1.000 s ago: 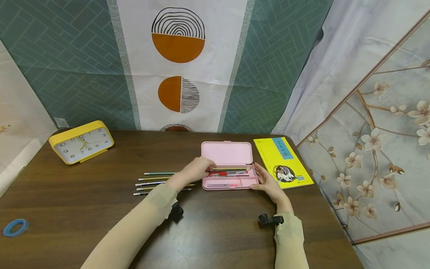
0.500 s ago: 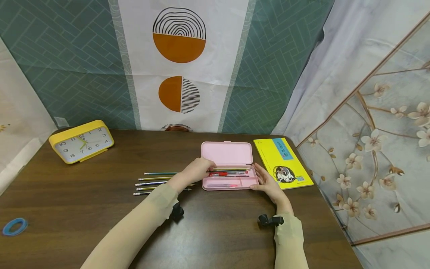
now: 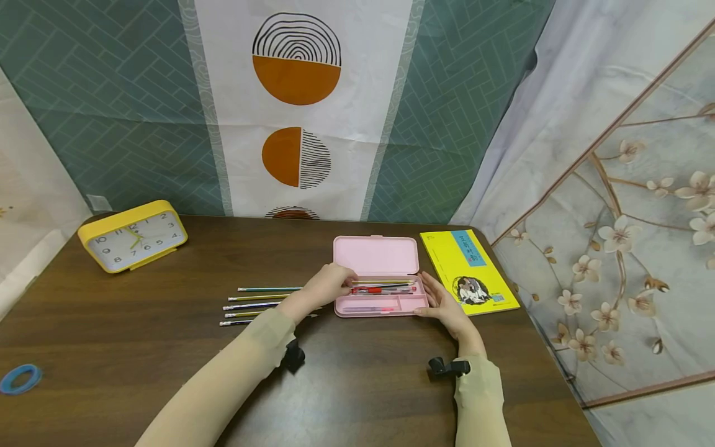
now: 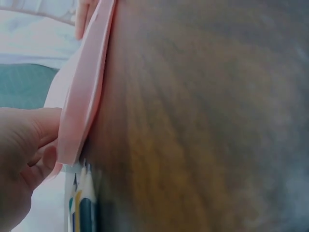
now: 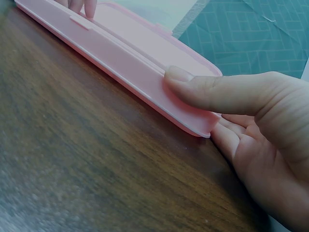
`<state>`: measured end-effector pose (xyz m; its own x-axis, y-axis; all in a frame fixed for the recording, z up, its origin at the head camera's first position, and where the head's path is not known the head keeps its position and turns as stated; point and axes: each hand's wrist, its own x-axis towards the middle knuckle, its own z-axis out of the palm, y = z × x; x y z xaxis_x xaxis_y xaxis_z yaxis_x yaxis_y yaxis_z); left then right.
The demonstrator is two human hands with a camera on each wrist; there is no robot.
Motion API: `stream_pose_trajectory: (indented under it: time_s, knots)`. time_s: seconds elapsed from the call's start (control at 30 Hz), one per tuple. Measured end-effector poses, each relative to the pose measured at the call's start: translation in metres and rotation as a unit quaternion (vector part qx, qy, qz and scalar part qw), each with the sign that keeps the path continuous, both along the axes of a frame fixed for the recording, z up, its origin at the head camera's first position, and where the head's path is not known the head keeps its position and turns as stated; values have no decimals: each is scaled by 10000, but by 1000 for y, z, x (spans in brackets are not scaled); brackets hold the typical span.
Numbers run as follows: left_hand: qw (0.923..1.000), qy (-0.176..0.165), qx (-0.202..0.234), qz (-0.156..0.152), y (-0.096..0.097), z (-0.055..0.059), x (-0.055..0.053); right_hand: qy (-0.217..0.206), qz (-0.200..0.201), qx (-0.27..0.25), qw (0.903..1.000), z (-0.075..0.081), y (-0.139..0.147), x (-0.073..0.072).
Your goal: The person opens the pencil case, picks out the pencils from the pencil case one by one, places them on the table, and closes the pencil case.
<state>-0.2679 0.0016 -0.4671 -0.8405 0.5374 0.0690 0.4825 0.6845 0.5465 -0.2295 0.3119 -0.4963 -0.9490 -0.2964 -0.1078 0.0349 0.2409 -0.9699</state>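
A pink pencil case (image 3: 375,256) lies on the table with its lid folded back. My left hand (image 3: 329,282) reaches over its left end, fingers curled at the near end of a yellow pencil (image 3: 385,282) in the back compartment. The fingers hide that pencil end. A red pen (image 3: 380,290) lies beside it, and a slim pale pen (image 3: 368,308) in the front compartment. My right hand (image 3: 447,307) grips the case's right end, thumb on the front wall in the right wrist view. Left of the case lie several pencils (image 3: 251,305), partly behind my left forearm; their tips (image 4: 87,193) show in the left wrist view.
A yellow book (image 3: 469,270) lies just right of the case, close to my right hand. The yellow clock (image 3: 134,237) stands at the back left, and a blue tape roll (image 3: 20,379) lies near the left edge. Patterned cloth (image 3: 240,155) hangs behind the table.
The pencil under my left fingers has shifted slightly, and a dark thin shaft now shows more beside it. Both hands stay at the ends of the case.
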Motion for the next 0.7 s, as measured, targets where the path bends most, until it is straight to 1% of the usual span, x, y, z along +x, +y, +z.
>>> stream_pose_trajectory:
  time_s: [0.13,0.27,0.33,0.5,0.7]
  knots:
    - [9996,-8,264,28,-2,-2,1,-8,0,7,10000,0,-1,0]
    - [9990,54,425,133,-3,-4,-1,11,25,-46,10000,0,-1,1]
    - [9984,76,521,220,-4,-3,-1,25,32,-48,10000,0,-1,1]
    - [9951,85,925,347,-11,4,0,-23,2,-12,10000,0,-1,1]
    - [9895,-48,1407,323,-22,16,1,-30,-28,8,10000,0,0,1]
